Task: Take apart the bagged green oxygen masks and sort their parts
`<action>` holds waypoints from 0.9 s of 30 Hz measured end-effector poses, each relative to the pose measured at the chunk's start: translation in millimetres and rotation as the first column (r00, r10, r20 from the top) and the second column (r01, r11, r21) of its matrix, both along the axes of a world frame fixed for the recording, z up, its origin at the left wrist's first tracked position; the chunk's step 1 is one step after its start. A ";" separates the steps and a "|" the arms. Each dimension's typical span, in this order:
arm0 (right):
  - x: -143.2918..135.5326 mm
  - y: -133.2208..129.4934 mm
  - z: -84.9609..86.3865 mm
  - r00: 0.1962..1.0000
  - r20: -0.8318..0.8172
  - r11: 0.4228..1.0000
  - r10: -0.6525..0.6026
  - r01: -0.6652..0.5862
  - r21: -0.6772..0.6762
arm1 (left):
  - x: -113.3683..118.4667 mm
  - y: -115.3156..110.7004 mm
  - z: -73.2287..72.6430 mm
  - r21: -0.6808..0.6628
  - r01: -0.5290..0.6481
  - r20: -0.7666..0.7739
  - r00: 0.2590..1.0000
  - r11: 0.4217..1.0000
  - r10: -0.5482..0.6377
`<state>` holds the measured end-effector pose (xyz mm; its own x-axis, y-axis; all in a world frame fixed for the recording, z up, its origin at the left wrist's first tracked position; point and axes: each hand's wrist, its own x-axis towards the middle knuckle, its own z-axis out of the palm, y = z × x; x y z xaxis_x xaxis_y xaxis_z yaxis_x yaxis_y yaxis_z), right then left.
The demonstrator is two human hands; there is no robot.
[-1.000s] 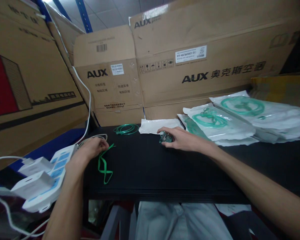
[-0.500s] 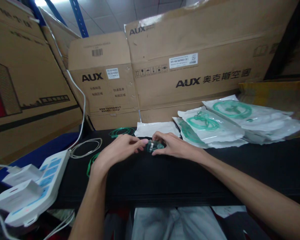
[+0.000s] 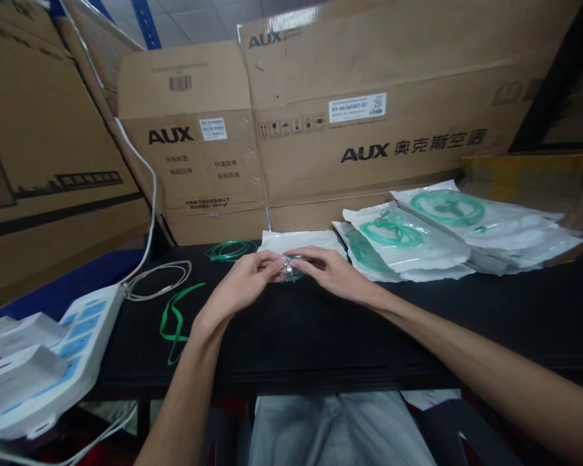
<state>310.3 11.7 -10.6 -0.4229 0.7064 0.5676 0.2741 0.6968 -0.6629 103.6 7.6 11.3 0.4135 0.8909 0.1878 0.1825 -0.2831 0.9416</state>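
A small see-through greenish plastic mask (image 3: 289,269) with a shiny metal nose strip is held just above the black table, in front of a white pouch (image 3: 298,241). My left hand (image 3: 247,277) pinches its left side between thumb and fingers. From the other side, my right hand (image 3: 331,272) grips it, the thumb pressing near the metal strip. Fingers cover much of the mask, so its full shape is hidden. Left of my left forearm lies a green elastic strap (image 3: 175,327). A coil of green tubing (image 3: 230,250) rests behind my left hand.
Clear-front pouches with green tubing (image 3: 408,243) are piled at the right. On the left are a white power strip (image 3: 90,346) with plugs and a looped pale cable (image 3: 160,281). Large cardboard boxes (image 3: 301,162) stand along the back of the black table (image 3: 350,336).
My left fingers have closed onto the mask's left side, and my right thumb has moved onto its front. The view has shifted slightly, and the green strap shows more fully.
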 end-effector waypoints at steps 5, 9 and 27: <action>0.1 1.3 1.2 0.991 -0.070 0.971 0.118 -0.130 -0.203 | 1.0 -1.6 3.5 -0.005 -0.044 0.039 0.998 0.999 0.044; 2.3 2.8 4.7 0.992 -0.113 0.971 0.052 -0.077 -0.225 | -2.7 -4.5 7.0 0.037 -0.088 -0.007 0.996 0.995 0.088; 0.4 -5.2 6.6 0.995 -0.090 0.995 -0.048 0.039 -0.092 | 5.1 -10.9 4.8 0.052 -0.086 -0.010 0.996 0.995 0.087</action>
<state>310.8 6.5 -4.0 -0.3397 0.7727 0.5362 0.2381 0.6222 -0.7458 108.7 -3.3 16.1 0.3376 0.9128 0.2299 0.2199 -0.3140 0.9236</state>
